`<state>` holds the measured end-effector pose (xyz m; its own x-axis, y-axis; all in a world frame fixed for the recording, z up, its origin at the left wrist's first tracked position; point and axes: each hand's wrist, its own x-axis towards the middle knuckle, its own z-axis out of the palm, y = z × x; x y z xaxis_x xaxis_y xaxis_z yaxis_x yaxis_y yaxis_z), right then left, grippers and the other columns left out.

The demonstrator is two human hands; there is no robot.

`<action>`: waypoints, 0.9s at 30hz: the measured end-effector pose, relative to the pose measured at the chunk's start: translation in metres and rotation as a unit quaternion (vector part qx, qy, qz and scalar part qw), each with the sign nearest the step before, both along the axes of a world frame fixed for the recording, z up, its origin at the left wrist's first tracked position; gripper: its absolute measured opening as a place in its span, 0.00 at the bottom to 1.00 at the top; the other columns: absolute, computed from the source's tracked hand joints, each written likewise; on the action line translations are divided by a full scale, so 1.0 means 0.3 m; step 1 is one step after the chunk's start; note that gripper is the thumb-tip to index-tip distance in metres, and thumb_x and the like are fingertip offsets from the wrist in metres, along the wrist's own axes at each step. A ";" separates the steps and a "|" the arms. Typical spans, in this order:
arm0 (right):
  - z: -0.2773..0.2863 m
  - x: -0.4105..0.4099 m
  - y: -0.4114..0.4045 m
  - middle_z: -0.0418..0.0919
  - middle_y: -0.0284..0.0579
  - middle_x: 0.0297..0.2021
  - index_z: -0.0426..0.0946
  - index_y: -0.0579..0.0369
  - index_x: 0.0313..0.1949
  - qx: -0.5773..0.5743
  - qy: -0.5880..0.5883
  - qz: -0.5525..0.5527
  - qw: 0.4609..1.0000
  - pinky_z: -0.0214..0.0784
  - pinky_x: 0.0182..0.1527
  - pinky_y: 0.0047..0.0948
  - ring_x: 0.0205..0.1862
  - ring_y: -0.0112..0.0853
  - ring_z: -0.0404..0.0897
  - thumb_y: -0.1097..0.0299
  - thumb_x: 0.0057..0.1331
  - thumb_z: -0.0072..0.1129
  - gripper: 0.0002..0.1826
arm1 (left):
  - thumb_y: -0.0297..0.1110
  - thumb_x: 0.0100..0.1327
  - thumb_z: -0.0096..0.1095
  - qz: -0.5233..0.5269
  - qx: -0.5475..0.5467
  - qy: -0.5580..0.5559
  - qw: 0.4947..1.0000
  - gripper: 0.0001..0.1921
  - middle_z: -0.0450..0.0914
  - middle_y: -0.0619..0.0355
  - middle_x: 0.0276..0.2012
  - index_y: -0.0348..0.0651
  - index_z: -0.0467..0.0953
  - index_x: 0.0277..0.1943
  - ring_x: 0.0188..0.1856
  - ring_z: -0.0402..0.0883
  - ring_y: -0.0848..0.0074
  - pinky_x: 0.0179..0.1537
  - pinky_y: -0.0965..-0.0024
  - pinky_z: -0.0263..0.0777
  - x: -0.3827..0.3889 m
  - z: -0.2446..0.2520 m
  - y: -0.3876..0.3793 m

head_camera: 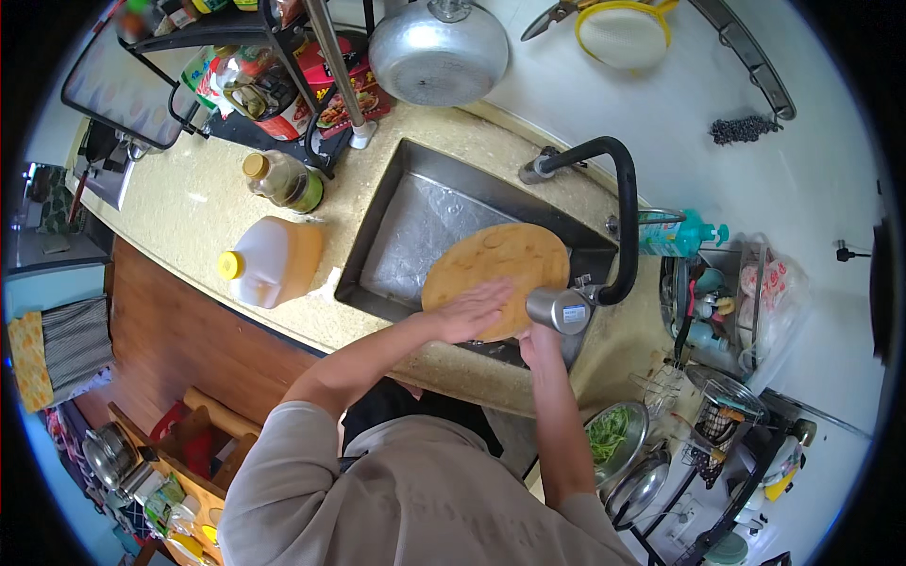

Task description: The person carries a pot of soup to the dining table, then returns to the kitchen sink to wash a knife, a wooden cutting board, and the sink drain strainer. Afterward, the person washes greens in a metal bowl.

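A round wooden cutting board (488, 258) is held over the right part of the stainless steel sink (375, 205). My left hand (476, 310) lies flat on the board's upper face, fingers stretched out. At the near right edge, my right hand (541, 343) grips the board; its fingers are partly hidden beneath the wood and behind the faucet head. The metal faucet head (559, 310), on a black curved spout (626, 219), hangs just above the board's right edge. Whether water is running I cannot tell.
Left of the sink stand a yellow-capped plastic jug (272, 262) and a bottle (283, 182). A steel wok (439, 53) hangs behind. At right are a teal pump bottle (679, 233), a wire basket (708, 304) and a metal bowl of green vegetables (614, 442).
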<state>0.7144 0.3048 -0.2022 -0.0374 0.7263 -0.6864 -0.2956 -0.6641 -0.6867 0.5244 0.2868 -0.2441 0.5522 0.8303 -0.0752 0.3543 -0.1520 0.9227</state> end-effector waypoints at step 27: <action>0.019 -0.039 0.102 0.78 0.35 0.46 0.72 0.39 0.51 -0.062 0.095 -0.065 0.991 0.74 0.29 0.31 0.41 0.31 0.80 0.51 0.67 0.53 0.16 | 0.34 0.60 0.63 0.051 0.072 0.150 0.985 0.38 0.59 0.39 0.67 0.37 0.53 0.70 0.70 0.58 0.57 0.68 0.57 0.53 -0.170 0.127 -0.106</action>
<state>0.7027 0.3355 -0.1965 -0.0861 0.6445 -0.7597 -0.5006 -0.6873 -0.5263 0.4734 0.2550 -0.2059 0.4363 0.8942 -0.1002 0.6284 -0.2231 0.7452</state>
